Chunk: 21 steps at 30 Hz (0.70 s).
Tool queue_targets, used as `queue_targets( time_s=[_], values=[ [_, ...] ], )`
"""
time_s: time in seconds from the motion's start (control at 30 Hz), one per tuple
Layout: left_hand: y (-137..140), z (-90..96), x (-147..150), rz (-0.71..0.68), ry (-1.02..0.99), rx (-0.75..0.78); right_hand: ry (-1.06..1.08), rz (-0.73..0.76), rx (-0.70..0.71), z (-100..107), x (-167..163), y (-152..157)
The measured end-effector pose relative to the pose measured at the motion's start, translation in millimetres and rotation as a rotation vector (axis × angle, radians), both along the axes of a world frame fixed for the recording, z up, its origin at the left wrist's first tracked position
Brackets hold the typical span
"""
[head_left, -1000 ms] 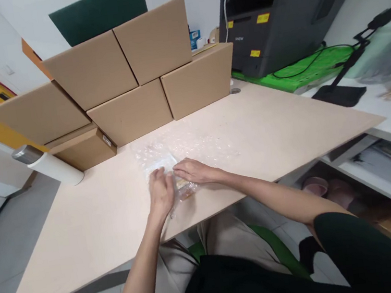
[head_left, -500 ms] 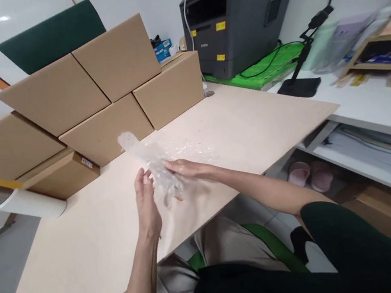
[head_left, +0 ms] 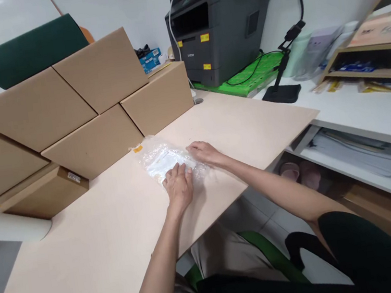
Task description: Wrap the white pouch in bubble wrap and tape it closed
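Note:
A sheet of clear bubble wrap [head_left: 148, 146] lies spread on the pale tabletop [head_left: 113, 235], with a flat white item [head_left: 168, 160] on or inside it; I cannot tell which. A bit of orange tape [head_left: 137, 149] shows at the wrap's far left corner. My left hand [head_left: 179, 185] rests palm down on the near side of the white item, fingers laid out flat. At the wrap's right edge, my right hand [head_left: 205, 153] has its fingers curled in on the plastic. Its fingertips are partly hidden.
Stacked cardboard boxes [head_left: 93, 141] line the table's far left side, topped by a dark green box [head_left: 29, 53]. A white roll [head_left: 17, 227] stands left. Behind are a black printer [head_left: 223, 31] and a black stand [head_left: 282, 93]; a white shelf [head_left: 369, 112] adjoins right.
The bunched plastic has been laid out flat, and the white item now shows. My left hand has moved right and down onto it. My right hand has shifted to the wrap's right edge.

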<state>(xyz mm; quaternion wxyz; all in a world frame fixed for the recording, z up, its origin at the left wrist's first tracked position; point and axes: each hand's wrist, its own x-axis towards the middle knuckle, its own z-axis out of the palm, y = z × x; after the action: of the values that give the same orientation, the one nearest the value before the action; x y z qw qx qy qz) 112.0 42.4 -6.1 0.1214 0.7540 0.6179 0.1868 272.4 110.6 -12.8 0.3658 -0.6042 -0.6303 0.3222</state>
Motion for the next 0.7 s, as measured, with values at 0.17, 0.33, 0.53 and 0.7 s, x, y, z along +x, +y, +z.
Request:
queue_targets(
  time_s=[0.17, 0.33, 0.53, 0.7],
  values=[
    [4, -2.1, -11, -0.033, -0.084, 0.024, -0.353, 0.033, -0.116, 10, -14, 22],
    [14, -4.7, -47, 0.498, -0.722, 0.098, -0.328, 0.037, -0.194, 5, -28, 29],
    [22, 0.9, -59, 0.596, -1.223, -0.219, -0.005, -0.009, -0.104, -5, -29, 15],
    [13, 15.7, -58, 0.326, -1.488, -0.479, 0.530, 0.057, -0.144, -19, -34, -2]
  ],
)
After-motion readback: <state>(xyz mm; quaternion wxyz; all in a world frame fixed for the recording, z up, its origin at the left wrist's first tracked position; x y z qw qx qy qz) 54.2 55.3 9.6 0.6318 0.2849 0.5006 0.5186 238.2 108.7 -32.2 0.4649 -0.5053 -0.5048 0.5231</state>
